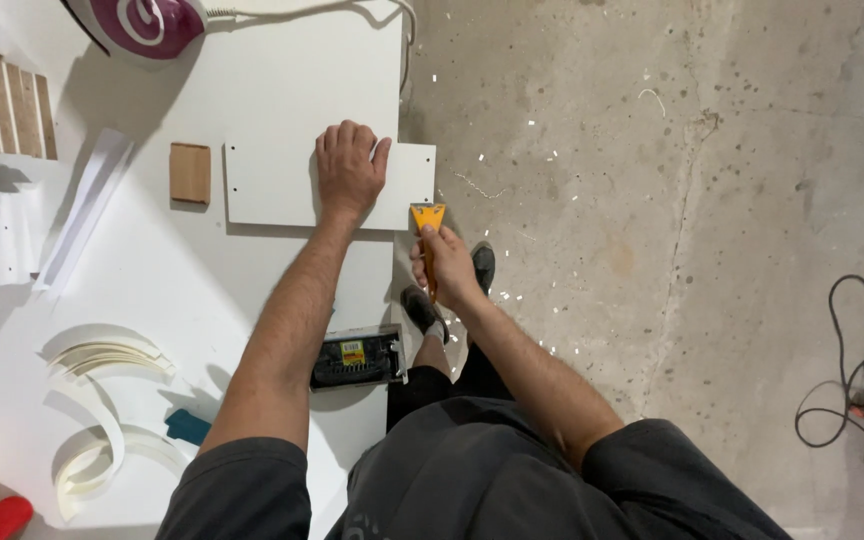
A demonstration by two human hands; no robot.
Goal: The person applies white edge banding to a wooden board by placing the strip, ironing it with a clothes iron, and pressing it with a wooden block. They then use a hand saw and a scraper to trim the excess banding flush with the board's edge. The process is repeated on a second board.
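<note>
Two hands apart: left hand [349, 170] pressing flat on white panel [272, 185], right hand [445, 265] clamped on yellow scraper [427, 217] at panel edge; keep blade flush, pressure steady.

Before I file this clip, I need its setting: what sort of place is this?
Probably a home workshop or basement: bare stained concrete floor, a white worktable with coiled edge banding, and a clothes iron.

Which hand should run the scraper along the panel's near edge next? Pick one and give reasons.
Right. The right hand already grips the orange scraper, whose blade sits at the white panel's near edge. The left hand lies flat on the panel, pinning it.
</note>
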